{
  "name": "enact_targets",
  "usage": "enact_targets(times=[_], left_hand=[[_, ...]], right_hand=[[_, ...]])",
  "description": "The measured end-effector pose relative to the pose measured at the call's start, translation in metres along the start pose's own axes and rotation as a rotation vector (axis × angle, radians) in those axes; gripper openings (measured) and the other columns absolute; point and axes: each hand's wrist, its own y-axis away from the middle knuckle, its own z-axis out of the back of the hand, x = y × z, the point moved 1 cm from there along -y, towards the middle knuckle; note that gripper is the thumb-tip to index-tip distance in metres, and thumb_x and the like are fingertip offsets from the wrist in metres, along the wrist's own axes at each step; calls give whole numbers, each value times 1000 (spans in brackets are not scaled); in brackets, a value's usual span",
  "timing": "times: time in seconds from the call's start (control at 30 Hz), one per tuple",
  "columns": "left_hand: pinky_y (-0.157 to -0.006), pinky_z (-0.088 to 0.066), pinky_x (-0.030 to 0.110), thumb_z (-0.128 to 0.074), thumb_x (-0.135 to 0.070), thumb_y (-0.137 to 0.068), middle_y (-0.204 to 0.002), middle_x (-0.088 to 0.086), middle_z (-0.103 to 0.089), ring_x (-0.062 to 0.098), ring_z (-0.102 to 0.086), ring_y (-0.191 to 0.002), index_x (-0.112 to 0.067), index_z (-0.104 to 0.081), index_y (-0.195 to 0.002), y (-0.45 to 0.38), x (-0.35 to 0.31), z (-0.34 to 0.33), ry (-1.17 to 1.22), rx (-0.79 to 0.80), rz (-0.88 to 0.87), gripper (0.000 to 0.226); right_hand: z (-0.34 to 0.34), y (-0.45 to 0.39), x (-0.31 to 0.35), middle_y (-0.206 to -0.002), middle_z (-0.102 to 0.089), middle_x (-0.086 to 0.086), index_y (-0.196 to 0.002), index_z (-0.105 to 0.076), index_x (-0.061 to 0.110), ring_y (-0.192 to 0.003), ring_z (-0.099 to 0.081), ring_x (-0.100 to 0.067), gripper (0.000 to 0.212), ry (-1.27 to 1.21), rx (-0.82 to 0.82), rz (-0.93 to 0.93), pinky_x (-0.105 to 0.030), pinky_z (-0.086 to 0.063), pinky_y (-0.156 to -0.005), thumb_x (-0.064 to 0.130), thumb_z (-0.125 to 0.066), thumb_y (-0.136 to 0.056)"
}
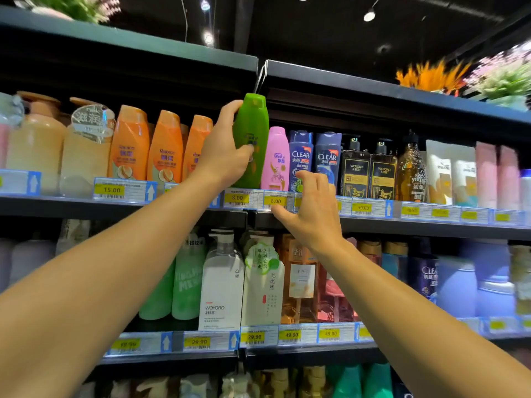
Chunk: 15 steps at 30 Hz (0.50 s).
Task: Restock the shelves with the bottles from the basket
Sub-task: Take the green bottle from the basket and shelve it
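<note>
The left hand (221, 150) is gripping a green bottle (252, 139) around its middle, thumb on the front label and the other fingers (230, 110) wrapping its left side up toward the cap. The bottle is standing upright, or very nearly so, at the front edge of the upper shelf (86, 206), its base seeming to meet the ledge above the price strip, just left of a pink bottle (276, 159) and right of the orange bottles (165, 147).

The right hand (311, 209) is hovering open in front of the shelf edge, fingers spread and holding nothing, close to the pink bottle and the blue bottles (300, 159) beyond it.

The green bottle looks like smooth, glossy rigid plastic, likely full and moderately heavy, so it could slide in a loose grip. A hold around the waist, as here, seems soundest; the flip cap is a poorer place to pull. The basket is not in view.
</note>
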Motion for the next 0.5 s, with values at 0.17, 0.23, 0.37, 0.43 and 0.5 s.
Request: enact_targets(times=[0.17,0.23,0.37,0.43,0.5], left_hand=[[-91,-54,44,-57,5,-89,-132,5,-45,17,-56,-110,-35,-18,-155,2,1,-7,-132,-2,81,86],[-90,-55,46,-55,5,-90,-126,2,-40,23,-58,-106,-38,-17,-155,2,2,-11,-167,26,122,87],[-83,-56,44,-54,1,-92,-120,-2,-38,26,-60,-100,-40,-20,-154,7,8,-17,-246,35,201,82],[-80,-57,44,-53,2,-91,-124,1,-41,26,-60,-98,-40,-20,-154,5,10,-17,-246,19,244,82],[-79,-56,41,-58,-1,-90,-130,7,-43,25,-60,-98,-35,-23,-154,4,10,-17,-262,13,266,81]], right_hand=[[0,0,0,-130,-43,-2,-140,-40,17,-119,-41,-21,75,-17,1,10,-41,-42,-100,48,-73,-80],[0,-1,-1,-131,-43,-2,-140,-40,17,-120,-41,-21,75,-23,2,12,-41,-42,-101,48,-72,-81],[1,-1,-3,-131,-42,-2,-141,-39,17,-120,-42,-22,74,-34,2,9,-41,-42,-100,49,-71,-81],[0,-1,-4,-131,-42,-1,-141,-39,18,-120,-43,-21,74,-40,4,14,-41,-42,-100,49,-71,-82],[0,-1,-5,-132,-42,-1,-140,-39,18,-120,-43,-21,73,-46,4,17,-41,-42,-100,49,-71,-82]])
